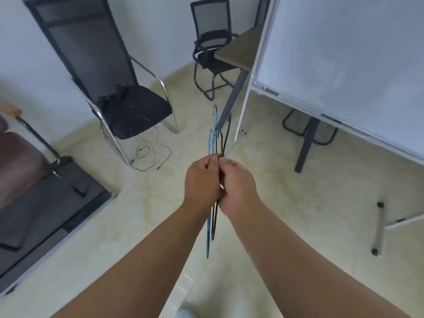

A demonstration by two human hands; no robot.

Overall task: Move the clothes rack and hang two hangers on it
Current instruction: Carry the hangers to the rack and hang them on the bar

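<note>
A bunch of thin wire hangers is held edge-on in front of me, at the middle of the head view. A blue hanger (213, 138) is on the left of the bunch and a black hanger (226, 134) on the right. Their hooks point away from me and their lower ends hang down between my forearms. My left hand (202, 180) is closed on the blue side of the bunch. My right hand (237, 184) is closed on the black side, its knuckles touching my left hand. No clothes rack is recognisable in view.
A black mesh chair (128, 106) with chrome arms stands at the left, cables on the floor beneath it. Another black chair (212, 49) is at the back by a table (241, 51). A whiteboard on a stand (344, 65) fills the right. A brown seat (18, 157) is at far left.
</note>
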